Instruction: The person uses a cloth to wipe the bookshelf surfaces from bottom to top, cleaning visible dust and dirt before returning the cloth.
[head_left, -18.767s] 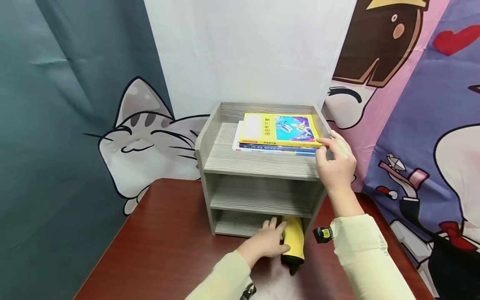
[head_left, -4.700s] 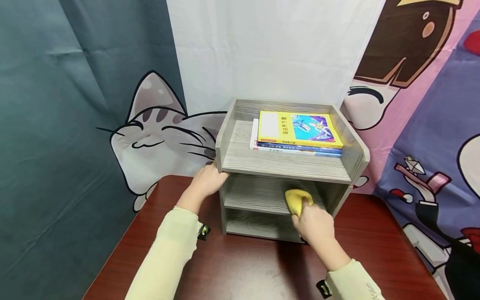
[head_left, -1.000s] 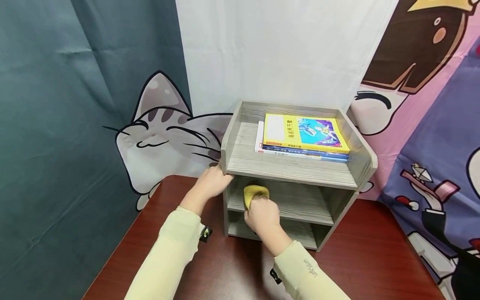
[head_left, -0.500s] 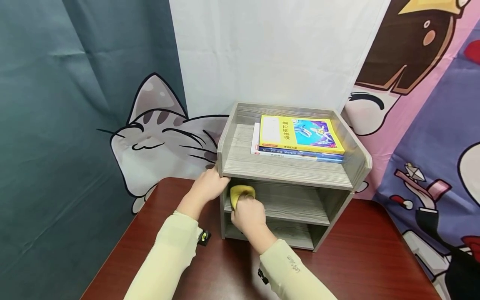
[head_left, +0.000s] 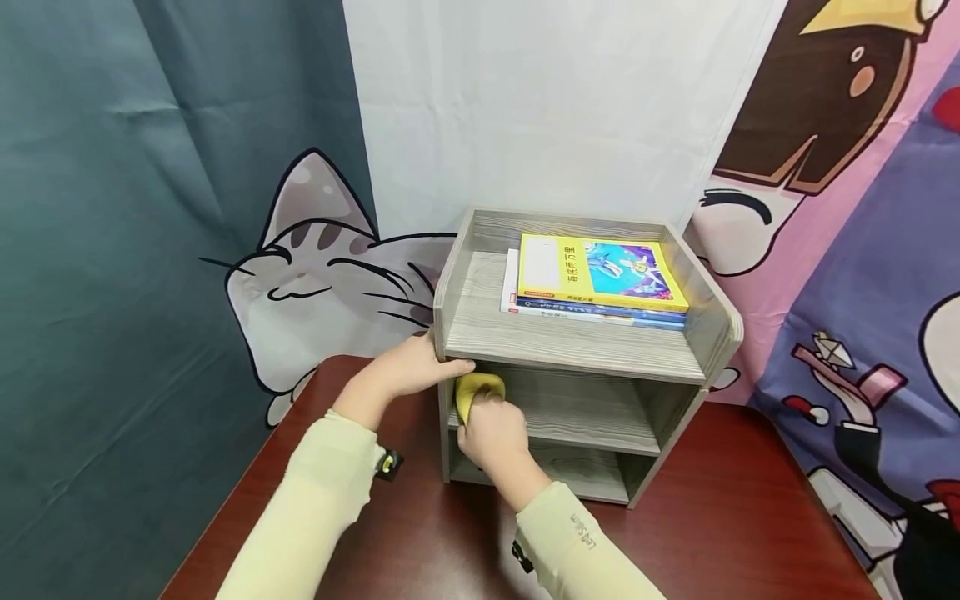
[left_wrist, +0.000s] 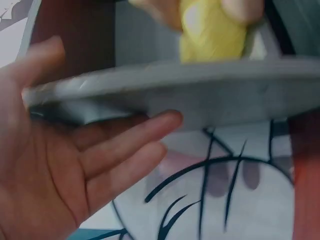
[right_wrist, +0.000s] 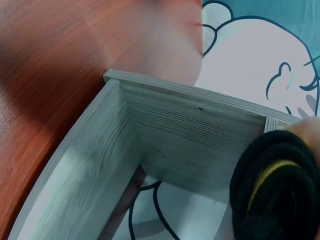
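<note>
A grey wood-grain shelf unit stands on the table. My right hand reaches into its middle compartment at the left end and grips a yellow object. That object's black, ridged, soft-looking end shows in the right wrist view; its exact kind is unclear. At the unit's left side panel is my left hand. In the left wrist view its fingers lie nearly straight along the panel's outer side, with the thumb spread over the other side. Whether the thumb touches the panel is blurred.
Several stacked books, a yellow-covered one uppermost, lie on the unit's top deck. The reddish-brown table extends in front and to both sides. Printed cloth backdrops hang behind and beside it.
Over the last second my right hand has moved the yellow object left toward the side panel. My left thumb has straightened out across the panel's front edge. Earlier, the object stood by the bottom compartment.
</note>
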